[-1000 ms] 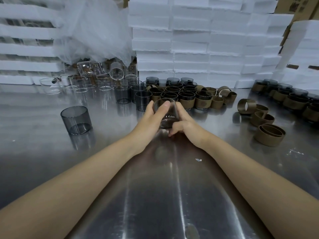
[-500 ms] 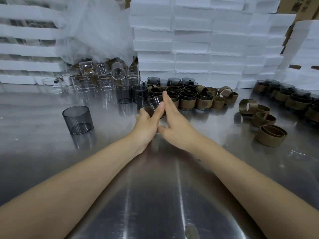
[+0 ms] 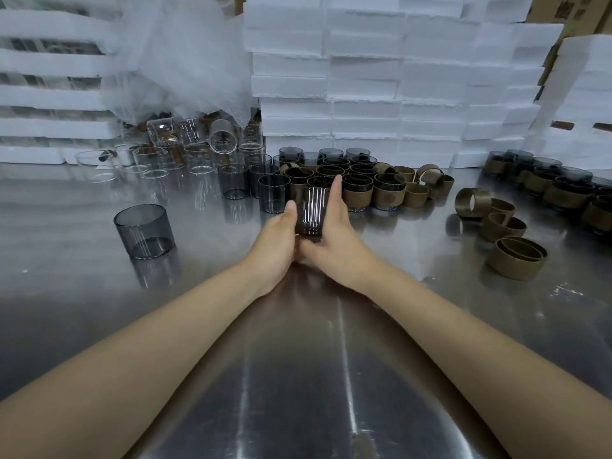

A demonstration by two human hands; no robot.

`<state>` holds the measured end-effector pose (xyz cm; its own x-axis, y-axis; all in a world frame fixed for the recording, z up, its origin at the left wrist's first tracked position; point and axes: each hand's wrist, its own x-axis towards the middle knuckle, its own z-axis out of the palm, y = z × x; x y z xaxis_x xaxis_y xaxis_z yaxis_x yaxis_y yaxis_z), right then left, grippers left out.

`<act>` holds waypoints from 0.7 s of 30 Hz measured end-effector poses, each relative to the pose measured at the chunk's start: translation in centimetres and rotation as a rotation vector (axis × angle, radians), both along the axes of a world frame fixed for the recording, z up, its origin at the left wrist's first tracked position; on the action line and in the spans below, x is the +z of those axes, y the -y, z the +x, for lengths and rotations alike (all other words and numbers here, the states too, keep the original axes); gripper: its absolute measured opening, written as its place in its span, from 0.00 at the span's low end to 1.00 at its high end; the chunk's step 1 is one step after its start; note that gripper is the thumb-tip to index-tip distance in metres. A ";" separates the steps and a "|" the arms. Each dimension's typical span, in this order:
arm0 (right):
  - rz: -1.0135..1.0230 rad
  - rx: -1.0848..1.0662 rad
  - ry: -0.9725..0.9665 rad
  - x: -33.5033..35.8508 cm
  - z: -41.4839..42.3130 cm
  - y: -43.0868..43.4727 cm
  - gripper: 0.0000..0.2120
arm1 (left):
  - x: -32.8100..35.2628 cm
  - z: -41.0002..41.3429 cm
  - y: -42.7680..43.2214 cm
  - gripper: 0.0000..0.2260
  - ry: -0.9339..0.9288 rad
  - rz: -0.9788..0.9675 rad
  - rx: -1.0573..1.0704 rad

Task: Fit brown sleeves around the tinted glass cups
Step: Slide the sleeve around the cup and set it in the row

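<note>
We clasp a dark tinted cylindrical glass cup (image 3: 311, 212) above the steel worktop (image 3: 331, 376): left hand (image 3: 276, 241) thumb on one side, right hand (image 3: 336, 226) fingers straight along the other, thumb beneath. Brown-sleeved cups (image 3: 357, 193) stand just beyond it, loose brown ring sleeves (image 3: 516, 260) lie well right, and a bare grey glass cup (image 3: 144, 231) stands well left.
</note>
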<state>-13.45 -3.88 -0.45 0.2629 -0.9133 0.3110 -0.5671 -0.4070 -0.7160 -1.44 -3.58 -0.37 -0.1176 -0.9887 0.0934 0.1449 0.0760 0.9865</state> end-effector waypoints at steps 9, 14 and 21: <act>0.030 0.033 0.034 1.6 0.1 -0.7 0.59 | -0.2 0.3 0.2 0.25 0.156 -0.121 -0.112; 0.231 0.171 0.346 2.8 -0.7 -0.5 0.48 | -0.1 0.4 -0.1 0.23 0.096 -0.150 -0.141; 0.147 0.119 0.436 2.4 0.2 -0.8 0.25 | -0.4 0.2 0.2 0.28 0.062 -0.100 -0.104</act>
<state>-13.21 -3.05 1.91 0.2418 -0.9275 0.2850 -0.1560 -0.3271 -0.9320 -1.19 -3.81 -0.73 -0.2275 -0.9569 0.1805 0.0962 0.1624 0.9820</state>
